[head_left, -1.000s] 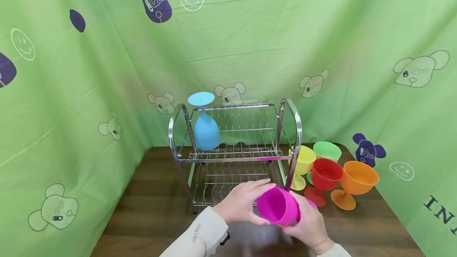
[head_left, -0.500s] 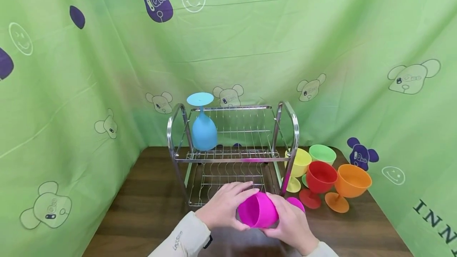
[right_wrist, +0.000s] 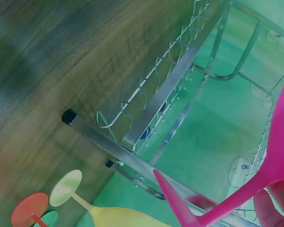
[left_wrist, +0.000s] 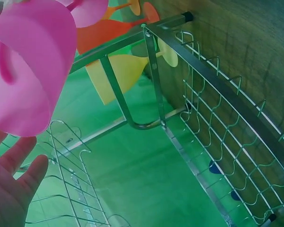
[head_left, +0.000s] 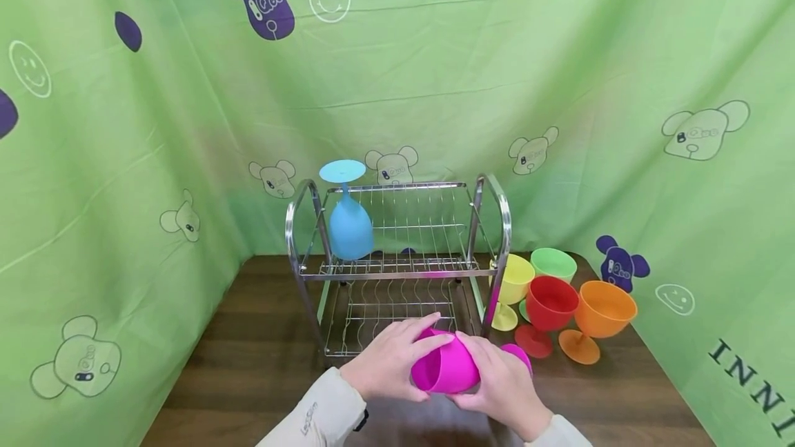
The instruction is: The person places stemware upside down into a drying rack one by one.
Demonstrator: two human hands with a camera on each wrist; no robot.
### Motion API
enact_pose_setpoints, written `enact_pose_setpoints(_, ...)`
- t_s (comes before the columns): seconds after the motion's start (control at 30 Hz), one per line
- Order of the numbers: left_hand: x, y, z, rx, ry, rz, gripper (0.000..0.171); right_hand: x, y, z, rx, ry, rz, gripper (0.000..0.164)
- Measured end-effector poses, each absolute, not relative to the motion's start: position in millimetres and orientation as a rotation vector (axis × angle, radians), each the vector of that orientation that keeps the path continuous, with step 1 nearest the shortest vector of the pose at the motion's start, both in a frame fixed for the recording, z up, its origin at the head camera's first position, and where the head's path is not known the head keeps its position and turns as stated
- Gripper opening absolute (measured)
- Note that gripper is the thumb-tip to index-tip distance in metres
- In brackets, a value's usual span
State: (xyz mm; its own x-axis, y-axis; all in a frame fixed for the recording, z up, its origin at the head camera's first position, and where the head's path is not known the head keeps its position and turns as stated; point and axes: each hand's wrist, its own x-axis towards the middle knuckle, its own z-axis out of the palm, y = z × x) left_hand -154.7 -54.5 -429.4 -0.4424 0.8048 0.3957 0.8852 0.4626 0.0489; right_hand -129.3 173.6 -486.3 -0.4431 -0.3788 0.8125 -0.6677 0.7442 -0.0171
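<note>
Both hands hold a magenta goblet [head_left: 458, 368] on its side in front of the rack, its mouth facing left. My left hand [head_left: 393, 361] spans the rim, fingers over the top and thumb below. Round the bowl's base end, my right hand [head_left: 504, 386] grips it, hiding part of the stem; the foot shows behind that hand. In the left wrist view the bowl [left_wrist: 61, 52] is above the left fingers [left_wrist: 34, 172]. The stem and foot of the goblet [right_wrist: 236, 194] cross the right wrist view, with right fingers [right_wrist: 267, 210] beside the stem.
A two-tier chrome dish rack [head_left: 397, 274] stands ahead. On its upper tier, a blue goblet [head_left: 350, 230] is upside down at the left. Right of the rack stand yellow [head_left: 515, 281], green [head_left: 555, 264], red [head_left: 553, 303] and orange [head_left: 605, 309] goblets upright on the wooden table [head_left: 211, 364].
The magenta goblet and both hands have shifted left relative to the rack, mostly in the first half second. Its foot now shows more clearly behind the right hand. The head view has shifted slightly.
</note>
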Motion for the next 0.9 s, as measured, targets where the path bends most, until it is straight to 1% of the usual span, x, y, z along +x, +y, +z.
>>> enact_pose_setpoints(0.17,-161,-54,-430,-1.452,-2.393,-0.388,0.075,-134,175,-487,0.779,-2.121,0.429,0.079)
enact_pose_setpoints(0.27,-162,-55,-430,-1.455,-2.414,-0.415,0.072,-135,175,-487,0.784,-2.133,0.430,0.079)
enact_pose_setpoints(0.37,-163,-56,-430,-1.450,-2.429,-0.466,0.071,-134,174,-484,0.796,-2.164,0.436,0.072)
enact_pose_setpoints(0.4,-164,-57,-430,-1.447,-2.432,-0.489,0.071,-133,175,-482,0.797,-2.180,0.431,0.074)
enact_pose_setpoints(0.53,-166,-60,-433,-1.435,-2.450,-0.578,0.071,-132,177,-476,0.791,-2.240,0.406,0.092)
enact_pose_setpoints(0.6,-168,-62,-433,-1.417,-2.454,-0.598,0.071,-133,179,-474,0.787,-2.262,0.408,0.091)
enact_pose_setpoints(0.67,-169,-63,-435,-1.404,-2.442,-0.605,0.072,-133,180,-472,0.790,-2.280,0.430,0.086)
enact_pose_setpoints(0.8,-169,-67,-437,-1.357,-2.397,-0.642,0.075,-130,180,-469,0.847,-2.189,0.490,0.054)
enact_pose_setpoints(0.83,-168,-68,-438,-1.344,-2.383,-0.654,0.075,-129,180,-467,0.875,-2.119,0.530,0.049)
enact_pose_setpoints(0.9,-166,-67,-439,-1.313,-2.353,-0.680,0.078,-127,176,-465,0.958,-1.879,0.628,0.047)
